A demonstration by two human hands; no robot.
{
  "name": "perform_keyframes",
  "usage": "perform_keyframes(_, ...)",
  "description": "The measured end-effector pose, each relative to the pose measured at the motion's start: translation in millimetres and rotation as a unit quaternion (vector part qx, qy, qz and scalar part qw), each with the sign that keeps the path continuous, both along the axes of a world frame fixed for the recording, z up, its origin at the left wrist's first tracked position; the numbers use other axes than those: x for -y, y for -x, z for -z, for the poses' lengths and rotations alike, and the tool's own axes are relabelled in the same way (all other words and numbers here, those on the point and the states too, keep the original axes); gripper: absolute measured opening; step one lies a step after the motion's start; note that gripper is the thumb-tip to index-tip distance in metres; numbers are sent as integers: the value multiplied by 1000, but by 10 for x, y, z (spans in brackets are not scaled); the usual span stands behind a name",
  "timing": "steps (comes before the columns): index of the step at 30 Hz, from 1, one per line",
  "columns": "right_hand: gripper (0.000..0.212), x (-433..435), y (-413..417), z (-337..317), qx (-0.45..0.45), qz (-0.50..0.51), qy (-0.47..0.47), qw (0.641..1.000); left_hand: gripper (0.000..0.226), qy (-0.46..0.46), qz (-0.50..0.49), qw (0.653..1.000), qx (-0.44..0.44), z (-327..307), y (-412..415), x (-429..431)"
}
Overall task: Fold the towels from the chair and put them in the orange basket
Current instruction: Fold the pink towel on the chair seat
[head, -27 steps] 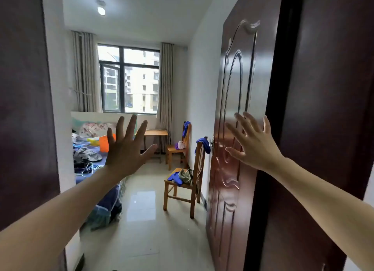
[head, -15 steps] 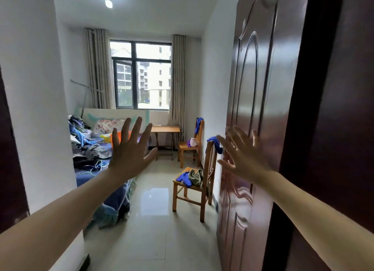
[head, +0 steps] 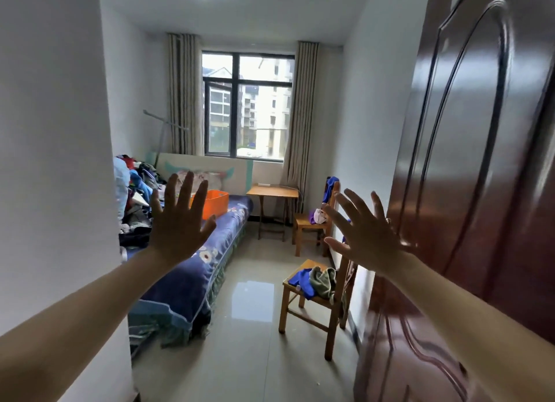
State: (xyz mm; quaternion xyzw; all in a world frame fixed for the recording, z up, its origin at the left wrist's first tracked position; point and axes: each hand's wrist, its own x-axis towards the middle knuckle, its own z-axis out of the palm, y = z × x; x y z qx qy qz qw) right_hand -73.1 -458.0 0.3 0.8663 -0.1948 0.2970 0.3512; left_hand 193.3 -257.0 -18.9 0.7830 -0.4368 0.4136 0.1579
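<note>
Both hands have come further into the room with the view since the earlier frames: the dark door frame at the left edge is gone, and more of the bed and the floor now shows. At centre left the left hand (head: 177, 224) is raised with its back to the camera, fingers (head: 187, 188) straight and spread, holding nothing. Right of centre, the right hand (head: 369, 236) is up in the same way, fingers spread and empty, beside the edge of the dark brown door (head: 480, 191); whether it touches the door cannot be told. Below the right hand stands the near wooden chair (head: 303, 311), with a blue towel (head: 300, 278) and an olive towel (head: 322, 281) lying crumpled and touching on its seat. Partly hidden behind the left hand, the orange basket (head: 216, 203) sits on the blue flowered bed (head: 192, 281), well apart from the chair. A heap of clothes (head: 135, 197) lies on the bed at the left. A second wooden chair (head: 309, 224) stands further back by the right wall, below the window (head: 249, 107).
</note>
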Motion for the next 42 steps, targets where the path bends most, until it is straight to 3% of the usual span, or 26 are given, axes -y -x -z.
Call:
perform_keyframes(11,57,1314,-813,321,20,-10,-42,999,69,-33,4,999,-32,423,-829,1407)
perform_keyframes(16,63,2117,-1083,252,41,-44,-12,998,63,-32,36,998,-32,286,-993,2169)
perform_keyframes(25,57,3341,-2103,226,52,-90,-42,994,70,-29,-22,998,-44,73,-1622,3122)
perform_keyframes(28,56,3597,-2517,363,56,-115,-7,992,63,-45,-38,998,-35,201,-1955,3236)
perform_keyframes(33,77,3978,-3417,439,61,-152,-24,986,61,-33,-85,995,-36,268,-2706,3388)
perform_keyframes(42,72,4721,-4749,265,56,-135,-66,987,57,-14,-70,994,-89,129,-4097,4111)
